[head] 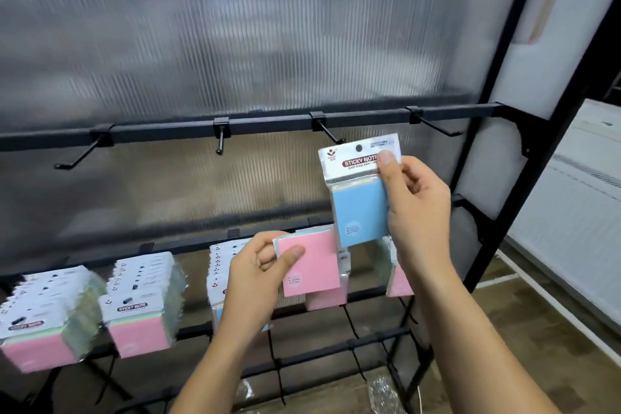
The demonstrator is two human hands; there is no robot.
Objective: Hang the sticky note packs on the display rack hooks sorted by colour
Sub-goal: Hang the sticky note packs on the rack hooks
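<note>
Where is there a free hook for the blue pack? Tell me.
The upper rail's four hooks are all bare; the third one sits just above the blue pack in the right hand. The lower rail is crowded with hanging packs.

From where I sit, a ribbed translucent panel [235, 37] fills most of my view from nine to one o'clock, catching a soft, blurred sheen of light. At two o'clock a pale white board [551, 30] stands behind it. At three o'clock I see a white unit with a slatted vent [578, 198]. The floor [524, 323] at five o'clock is brown with a wood-like look, and a white strip [551, 299] crosses it near the white unit.
</note>
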